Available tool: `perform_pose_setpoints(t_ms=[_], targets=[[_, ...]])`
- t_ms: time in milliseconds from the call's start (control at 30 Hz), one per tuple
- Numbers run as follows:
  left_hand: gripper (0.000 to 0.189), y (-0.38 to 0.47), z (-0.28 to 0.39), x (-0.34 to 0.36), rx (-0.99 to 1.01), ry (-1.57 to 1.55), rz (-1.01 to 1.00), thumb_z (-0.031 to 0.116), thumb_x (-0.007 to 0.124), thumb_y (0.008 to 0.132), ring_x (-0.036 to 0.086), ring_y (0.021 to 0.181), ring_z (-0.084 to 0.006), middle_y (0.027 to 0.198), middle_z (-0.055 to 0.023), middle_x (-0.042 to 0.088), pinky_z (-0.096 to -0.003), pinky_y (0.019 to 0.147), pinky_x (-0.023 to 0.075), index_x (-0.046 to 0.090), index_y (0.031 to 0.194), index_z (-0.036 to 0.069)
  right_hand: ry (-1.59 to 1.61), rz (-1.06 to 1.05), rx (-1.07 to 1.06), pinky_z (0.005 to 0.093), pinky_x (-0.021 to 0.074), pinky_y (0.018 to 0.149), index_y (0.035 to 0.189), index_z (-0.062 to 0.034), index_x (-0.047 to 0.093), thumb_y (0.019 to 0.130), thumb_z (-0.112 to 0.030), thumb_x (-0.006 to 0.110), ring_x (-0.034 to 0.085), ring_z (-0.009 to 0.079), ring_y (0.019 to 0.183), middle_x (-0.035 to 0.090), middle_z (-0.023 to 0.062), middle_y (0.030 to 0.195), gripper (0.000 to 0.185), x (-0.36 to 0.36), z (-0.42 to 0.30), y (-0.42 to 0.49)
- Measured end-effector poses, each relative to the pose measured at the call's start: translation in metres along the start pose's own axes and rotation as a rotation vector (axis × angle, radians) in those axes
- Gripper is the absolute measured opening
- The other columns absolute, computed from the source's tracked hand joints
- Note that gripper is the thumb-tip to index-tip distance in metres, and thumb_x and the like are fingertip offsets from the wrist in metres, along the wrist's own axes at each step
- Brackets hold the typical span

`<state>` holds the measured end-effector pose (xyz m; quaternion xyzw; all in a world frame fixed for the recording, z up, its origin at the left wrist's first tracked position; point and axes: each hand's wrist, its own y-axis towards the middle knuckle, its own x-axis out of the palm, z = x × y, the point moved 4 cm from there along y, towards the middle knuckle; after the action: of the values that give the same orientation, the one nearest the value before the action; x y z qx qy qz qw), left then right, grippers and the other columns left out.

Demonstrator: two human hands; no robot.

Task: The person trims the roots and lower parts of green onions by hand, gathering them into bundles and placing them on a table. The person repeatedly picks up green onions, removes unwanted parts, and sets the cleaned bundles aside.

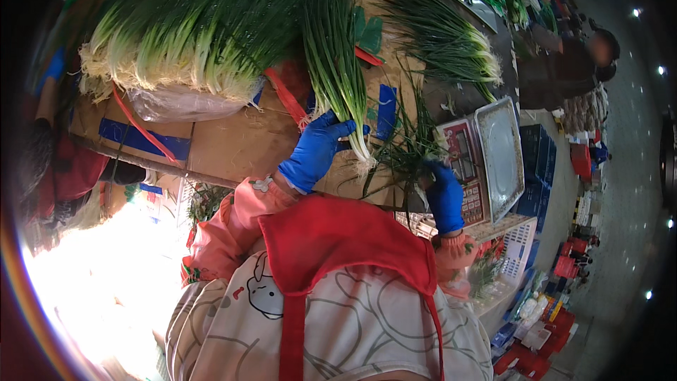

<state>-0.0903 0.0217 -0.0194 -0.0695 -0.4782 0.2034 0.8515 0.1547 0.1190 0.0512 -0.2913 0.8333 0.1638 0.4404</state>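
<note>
My left hand, in a blue glove, grips a bunch of scallions near its white root ends. Their green tops point away from me over the cardboard-covered table. My right hand, also gloved in blue, is at a loose tangle of dark green leaves beside the scale. Blur and the leaves hide its fingertips, so whether it holds any is unclear. A large pile of scallions lies at the far left, roots towards me. Another scallion bunch rests at the far right.
A digital scale with a metal pan stands right of my right hand. Clear plastic lies under the pile's roots. A person is beyond the table's right side; another person's gloved hand is at far left.
</note>
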Motion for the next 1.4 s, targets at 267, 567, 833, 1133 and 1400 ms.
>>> perform_pose_setpoints(t_ms=[267, 567, 833, 1133, 1400], targets=[[0.044, -0.002, 0.006, 0.017, 0.136, 0.174, -0.136, -0.001, 0.06, 0.085, 0.06, 0.099, -0.0175, 0.112, -0.0068, 0.061, -0.0297, 0.087, 0.0491, 0.049, 0.128, 0.002, 0.51, 0.014, -0.032, 0.0299, 0.0477, 0.078, 0.114, -0.0025, 0.059, 0.085, -0.011, 0.064, 0.062, 0.0196, 0.089, 0.064, 0.0119, 0.1, 0.031, 0.067, -0.079, 0.049], [0.047, -0.003, -0.003, -0.005, 0.132, -0.052, -0.113, -0.008, 0.052, 0.084, 0.057, 0.107, -0.0195, 0.117, -0.0076, 0.058, -0.0309, 0.092, 0.0461, 0.047, 0.129, 0.002, 0.88, -0.121, 0.106, 0.0246, 0.0464, 0.073, 0.111, -0.0003, 0.06, 0.087, -0.009, 0.063, 0.057, 0.0098, 0.081, 0.063, 0.002, 0.097, 0.026, 0.098, -0.075, 0.051], [0.047, 0.002, -0.008, -0.002, 0.095, -0.07, -0.108, -0.011, 0.049, 0.084, 0.058, 0.107, -0.0212, 0.118, -0.0082, 0.058, -0.0318, 0.093, 0.047, 0.047, 0.129, 0.003, 1.008, 0.006, 0.177, 0.0242, 0.0433, 0.07, 0.099, -0.0016, 0.062, 0.084, -0.009, 0.066, 0.051, 0.0076, 0.077, 0.059, -0.0015, 0.085, 0.017, 0.093, -0.069, 0.049], [0.043, 0.0, -0.012, -0.001, 0.146, -0.005, -0.068, -0.008, 0.055, 0.085, 0.06, 0.102, -0.0187, 0.112, -0.007, 0.061, -0.0298, 0.088, 0.0496, 0.049, 0.125, 0.004, 0.962, 0.062, 0.165, 0.025, 0.0439, 0.076, 0.102, -0.0005, 0.061, 0.086, -0.007, 0.062, 0.053, 0.0096, 0.082, 0.061, 0.0019, 0.091, 0.018, 0.101, -0.06, 0.046], [0.036, -0.006, -0.01, -0.002, 0.071, -0.071, -0.031, -0.007, 0.059, 0.084, 0.062, 0.098, -0.0191, 0.107, -0.0087, 0.063, -0.0298, 0.085, 0.051, 0.054, 0.119, 0.0, 0.93, 0.093, 0.141, 0.0264, 0.0445, 0.079, 0.109, -0.0003, 0.059, 0.087, -0.005, 0.058, 0.055, 0.0121, 0.088, 0.061, 0.0038, 0.098, 0.023, 0.108, -0.053, 0.047]])
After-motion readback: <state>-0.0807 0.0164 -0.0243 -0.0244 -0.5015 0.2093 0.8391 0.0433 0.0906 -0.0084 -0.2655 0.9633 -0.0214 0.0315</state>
